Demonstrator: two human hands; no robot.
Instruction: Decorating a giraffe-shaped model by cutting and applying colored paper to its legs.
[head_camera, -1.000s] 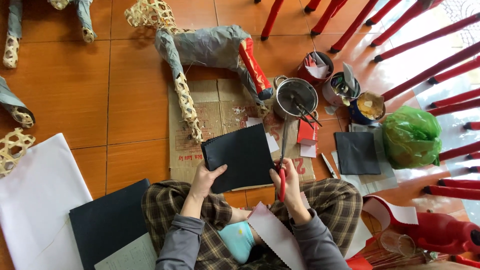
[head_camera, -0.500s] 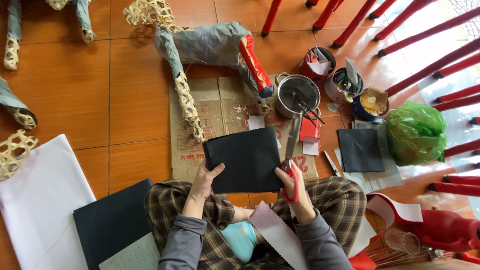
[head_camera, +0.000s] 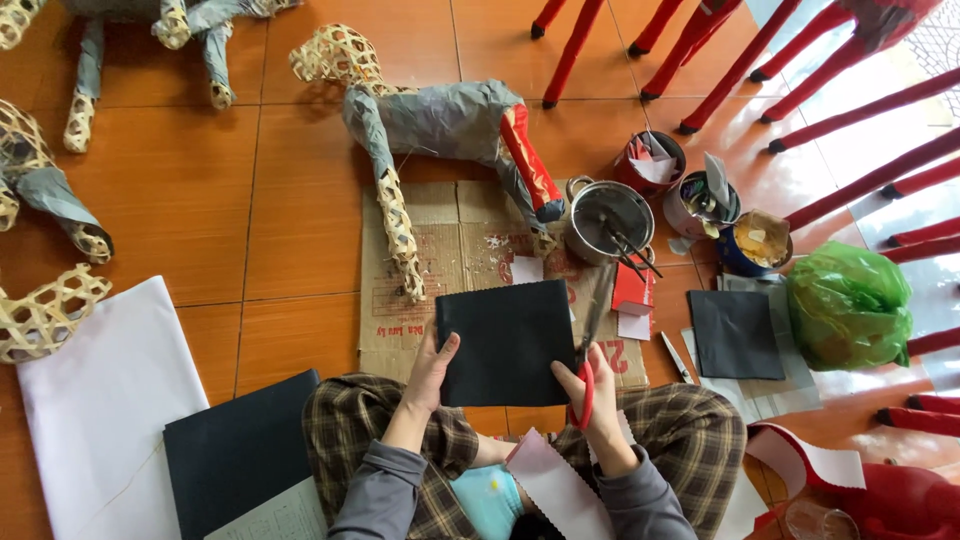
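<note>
Orange floor tiles and a flattened cardboard sheet lie under the black paper sheet, pinched at its left edge by the left hand, while the right hand grips red-handled scissors along its right edge, blades pointing away.

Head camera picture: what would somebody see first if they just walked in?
Probably the woven bamboo animal, half covered in grey paper with one red leg, standing on cardboard in the middle of the floor. Just below it, the left hand holds a black sheet while the right hand works red-handled scissors along its edge. A bright green bag sits at the right, by some pots.
</note>
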